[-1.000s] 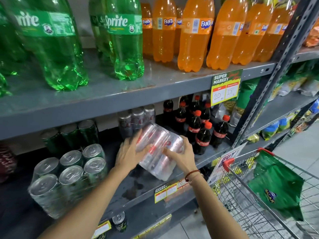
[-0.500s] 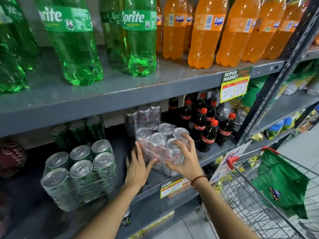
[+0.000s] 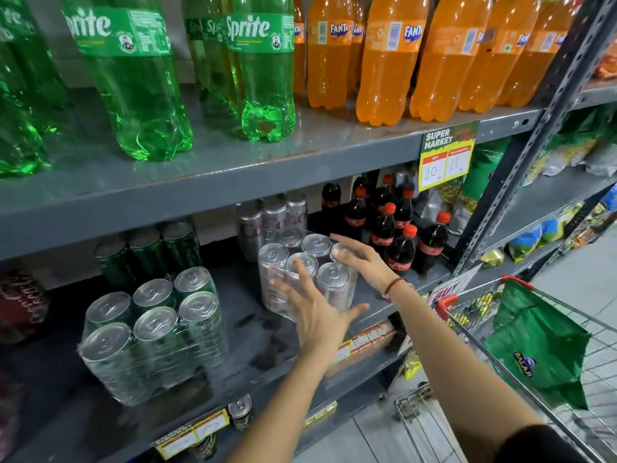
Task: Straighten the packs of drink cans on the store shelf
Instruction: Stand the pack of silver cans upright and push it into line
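A shrink-wrapped pack of silver cans [image 3: 334, 279] stands upright on the grey middle shelf [image 3: 247, 332]. My left hand [image 3: 317, 312] is spread flat in front of the pack, fingers apart, holding nothing. My right hand [image 3: 364, 262] lies open against the pack's right side, fingertips near the can tops. A second pack of silver-topped green cans [image 3: 150, 335] stands at the left of the same shelf, a little skewed. Behind it are dark green cans [image 3: 147, 252], and more silver cans [image 3: 270, 215] stand behind the silver pack.
Small cola bottles [image 3: 394, 235] stand right of the silver pack. Sprite bottles [image 3: 263, 71] and Fanta bottles [image 3: 387, 61] fill the upper shelf. A price tag [image 3: 445, 155] hangs from its edge. A shopping cart [image 3: 467, 315] with a green bag [image 3: 541, 349] stands at the right. A loose can [image 3: 240, 412] sits below.
The silver pack was tilted on its side in both hands, then stood upright. Both hands have loosened from it; the left has drawn back in front, the right rests open beside it.
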Demonstrator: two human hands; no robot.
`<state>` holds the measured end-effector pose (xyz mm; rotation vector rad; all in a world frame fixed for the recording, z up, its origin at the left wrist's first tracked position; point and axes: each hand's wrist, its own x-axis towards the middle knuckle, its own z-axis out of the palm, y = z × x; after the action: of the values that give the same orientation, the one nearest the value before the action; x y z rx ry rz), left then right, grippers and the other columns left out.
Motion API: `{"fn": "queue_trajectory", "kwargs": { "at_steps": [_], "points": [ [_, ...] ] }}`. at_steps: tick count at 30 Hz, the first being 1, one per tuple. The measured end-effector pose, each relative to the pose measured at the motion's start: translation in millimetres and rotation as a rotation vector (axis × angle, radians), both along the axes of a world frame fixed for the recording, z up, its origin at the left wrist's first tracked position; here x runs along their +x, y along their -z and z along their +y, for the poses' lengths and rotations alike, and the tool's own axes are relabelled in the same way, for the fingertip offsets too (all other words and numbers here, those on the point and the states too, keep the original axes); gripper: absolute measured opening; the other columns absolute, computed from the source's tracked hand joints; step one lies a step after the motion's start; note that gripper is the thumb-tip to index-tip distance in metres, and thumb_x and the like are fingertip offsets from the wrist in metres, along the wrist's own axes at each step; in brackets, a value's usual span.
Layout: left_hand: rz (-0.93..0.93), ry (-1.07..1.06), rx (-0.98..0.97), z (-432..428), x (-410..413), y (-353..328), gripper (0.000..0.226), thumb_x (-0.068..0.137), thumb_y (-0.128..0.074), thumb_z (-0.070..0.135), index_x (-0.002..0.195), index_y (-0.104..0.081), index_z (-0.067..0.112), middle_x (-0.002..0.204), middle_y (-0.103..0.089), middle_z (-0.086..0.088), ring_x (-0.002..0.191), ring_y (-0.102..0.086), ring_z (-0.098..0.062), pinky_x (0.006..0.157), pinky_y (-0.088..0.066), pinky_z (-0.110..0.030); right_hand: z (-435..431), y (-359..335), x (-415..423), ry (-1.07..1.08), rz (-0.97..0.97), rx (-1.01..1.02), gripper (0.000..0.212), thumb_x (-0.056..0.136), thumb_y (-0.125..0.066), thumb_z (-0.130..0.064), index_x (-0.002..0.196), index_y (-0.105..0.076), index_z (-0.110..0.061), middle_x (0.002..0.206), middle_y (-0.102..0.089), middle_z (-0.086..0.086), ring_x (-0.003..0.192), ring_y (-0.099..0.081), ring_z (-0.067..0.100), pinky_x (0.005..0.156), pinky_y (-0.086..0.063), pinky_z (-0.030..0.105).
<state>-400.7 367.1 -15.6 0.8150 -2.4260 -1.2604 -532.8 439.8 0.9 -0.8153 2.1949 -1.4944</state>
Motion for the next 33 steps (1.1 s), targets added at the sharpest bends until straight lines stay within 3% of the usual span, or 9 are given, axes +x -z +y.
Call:
{"fn": "queue_trajectory", "kwargs": {
  "at_steps": [5,8,10,13,17,23,26,30,33],
  "points": [
    [0.021,-0.012,0.064,-21.1,-15.0,3.0,0.133,0.047,-0.085,0.054,0.144,0.006,0.040,0.150,0.025,-0.029,0.143,0.002,-0.045,0.111,-0.024,-0.056,10.6,4.6,10.9,0.030,0.031,0.009,0.054,0.081,-0.067,-0.045,0.132,-0.051,-0.037,0.131,-0.058,-0.007,0.120,-0.051,0.004,0.106,-0.039,0.025],
    [0.012,0.154,0.034,-56.7,-14.4,-1.9,0.125,0.044,-0.085,0.054,0.144,-0.011,0.041,0.157,0.000,-0.019,0.143,-0.017,-0.036,0.111,-0.031,-0.048,8.5,7.5,36.8,0.209,0.131,0.026,0.056,0.084,-0.060,-0.052,0.135,-0.048,-0.032,0.093,-0.068,-0.009,0.078,-0.057,-0.009,0.077,-0.043,0.008],
    [-0.043,0.307,-0.026,-86.1,-17.9,-11.2,0.122,0.044,-0.088,0.044,0.144,-0.020,0.039,0.154,-0.024,-0.011,0.138,-0.033,-0.028,0.110,-0.034,-0.040,-3.4,16.2,61.5,0.402,0.210,0.007,0.068,0.081,-0.048,-0.069,0.137,-0.046,-0.030,0.068,-0.053,-0.015,0.059,-0.044,-0.009,0.062,-0.039,0.013],
    [-0.233,0.518,-0.296,-120.8,-29.9,-33.8,0.111,0.055,-0.087,0.022,0.145,-0.025,0.033,0.147,-0.039,-0.012,0.133,-0.038,-0.028,0.109,-0.033,-0.032,-28.9,27.1,107.4,0.539,0.206,-0.020,0.076,0.078,-0.033,-0.079,0.140,-0.038,-0.035,0.096,-0.069,-0.001,0.081,-0.058,0.010,0.079,-0.050,0.031],
    [-0.278,0.551,-0.366,-141.8,-33.6,-53.7,0.086,0.078,-0.066,0.003,0.143,-0.023,0.038,0.155,-0.022,-0.008,0.140,-0.026,-0.030,0.115,-0.025,-0.037,-62.1,25.0,141.8,0.395,0.305,0.181,0.063,0.087,-0.028,-0.068,0.144,-0.024,-0.043,0.145,-0.047,0.003,0.108,-0.062,0.033,0.089,-0.050,0.042],
    [-0.400,0.437,-0.313,-142.6,-3.0,-40.4,0.113,0.071,-0.072,0.005,0.146,0.006,0.039,0.157,0.015,-0.015,0.145,-0.012,-0.030,0.112,-0.025,-0.032,-33.9,4.9,98.7,0.404,0.340,0.184,0.064,0.084,-0.042,-0.066,0.140,-0.038,-0.037,0.099,-0.069,0.010,0.088,-0.065,0.031,0.080,-0.052,0.038],
    [-0.354,0.328,-0.118,-125.5,5.6,-32.7,0.126,0.064,-0.083,0.026,0.146,0.012,0.036,0.154,0.016,-0.026,0.144,-0.011,-0.035,0.113,-0.021,-0.035,-9.8,-4.0,52.7,0.356,0.353,0.111,0.083,0.072,-0.073,-0.051,0.143,-0.033,-0.031,0.112,-0.052,0.008,0.090,-0.057,0.024,0.083,-0.049,0.034],
    [-0.156,0.165,-0.009,-106.7,-2.3,-17.8,0.137,0.047,-0.089,0.043,0.147,0.004,0.038,0.156,-0.012,-0.021,0.143,-0.019,-0.036,0.111,-0.027,-0.042,-1.4,-17.4,1.3,0.018,0.327,0.326,0.110,0.063,-0.086,-0.026,0.147,-0.016,-0.038,0.143,-0.025,0.013,0.128,-0.038,0.028,0.102,-0.030,0.021],
    [-0.077,0.104,0.046,-102.2,-6.3,-14.3,0.128,0.044,-0.090,0.042,0.146,-0.013,0.039,0.146,-0.040,-0.010,0.135,-0.036,-0.029,0.107,-0.033,-0.038,-16.0,-14.4,-18.2,-0.132,0.315,0.494,0.112,0.060,-0.087,-0.021,0.148,-0.019,-0.034,0.144,-0.027,0.016,0.135,-0.032,0.031,0.108,-0.026,0.025]
  ]
}}
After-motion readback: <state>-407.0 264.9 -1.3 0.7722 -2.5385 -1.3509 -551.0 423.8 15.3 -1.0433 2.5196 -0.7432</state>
